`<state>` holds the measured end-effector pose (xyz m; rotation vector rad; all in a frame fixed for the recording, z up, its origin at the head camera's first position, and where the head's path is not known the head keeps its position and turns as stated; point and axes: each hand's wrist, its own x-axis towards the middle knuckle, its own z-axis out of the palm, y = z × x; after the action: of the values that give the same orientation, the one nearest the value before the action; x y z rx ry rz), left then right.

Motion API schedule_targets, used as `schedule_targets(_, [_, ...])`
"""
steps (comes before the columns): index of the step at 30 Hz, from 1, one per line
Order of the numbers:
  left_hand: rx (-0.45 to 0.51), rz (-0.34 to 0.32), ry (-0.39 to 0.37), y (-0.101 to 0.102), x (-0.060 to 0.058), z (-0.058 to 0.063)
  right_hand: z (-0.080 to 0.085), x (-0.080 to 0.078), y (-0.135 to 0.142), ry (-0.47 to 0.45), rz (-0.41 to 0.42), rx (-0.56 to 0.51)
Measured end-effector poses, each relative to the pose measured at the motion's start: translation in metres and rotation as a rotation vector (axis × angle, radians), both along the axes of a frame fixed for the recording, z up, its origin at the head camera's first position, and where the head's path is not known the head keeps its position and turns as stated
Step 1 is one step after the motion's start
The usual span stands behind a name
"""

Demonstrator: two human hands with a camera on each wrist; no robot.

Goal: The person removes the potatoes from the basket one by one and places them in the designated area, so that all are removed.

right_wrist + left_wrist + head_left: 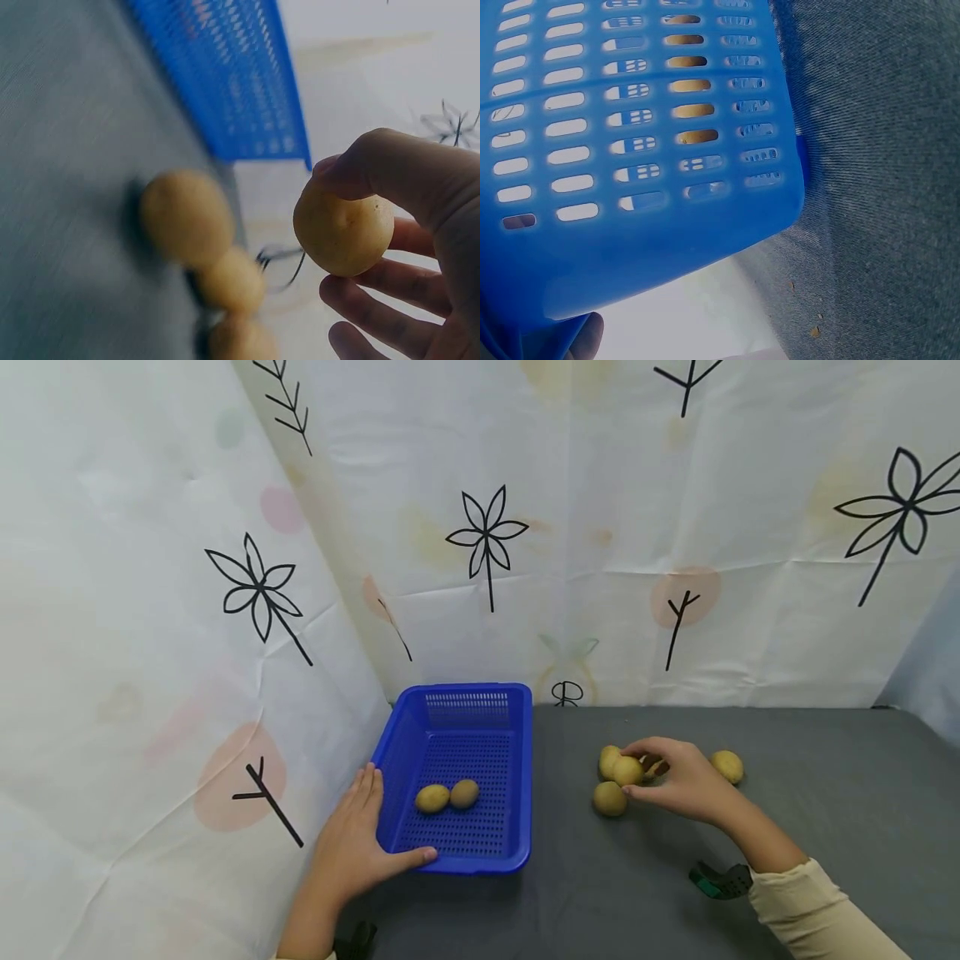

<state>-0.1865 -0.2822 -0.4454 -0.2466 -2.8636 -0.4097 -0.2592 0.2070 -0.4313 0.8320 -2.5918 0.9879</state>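
Note:
My left hand (352, 839) rests at the near left corner of a blue plastic basket (522, 777), fingers straight along the left rim and thumb stretched over the front rim. Two potatoes (432, 798) lie side by side on its perforated floor. To the right, my right hand (686, 781) pinches a yellow potato (343, 232) between thumb and fingers. Close by the held one are a browner potato (609, 800) and a yellow one partly hidden behind it. Another potato (726, 767) lies beyond the back of that hand.
A dark grey cloth (600, 893) covers the table. Behind it and at the left hangs a white curtain (570, 527) with black plant drawings. The basket's far end stands near the curtain. A dark strapped device (720, 881) sits at my right wrist.

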Motion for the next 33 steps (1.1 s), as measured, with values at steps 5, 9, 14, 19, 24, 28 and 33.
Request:
schedule_targets(5, [-0.007, 0.008, -0.002, 0.0, 0.001, 0.0, -0.017, 0.001, 0.02, -0.034, -0.037, 0.012])
schedule_targets(9, [-0.002, 0.009, -0.001, -0.001, 0.001, -0.002, -0.028, -0.002, 0.027, -0.062, -0.041, 0.054])
schedule_targets(14, [-0.001, 0.008, 0.0, 0.0, 0.001, -0.002, -0.038, -0.005, 0.03, -0.029, -0.028, 0.09])
schedule_targets(19, [-0.001, 0.009, -0.003, 0.001, 0.0, -0.001, -0.044, -0.006, 0.03, -0.069, -0.025, 0.117])
schedule_targets(24, [-0.008, 0.012, -0.007, 0.001, 0.0, -0.001, -0.046, -0.006, 0.029, -0.149, -0.022, 0.14])
schedule_targets(28, [-0.009, 0.014, -0.005, 0.001, -0.001, -0.002, -0.045, -0.006, 0.028, -0.168, -0.016, 0.146])
schedule_targets(33, [-0.006, 0.015, -0.009, 0.001, -0.001, -0.002, -0.045, -0.007, 0.03, -0.187, -0.014, 0.145])
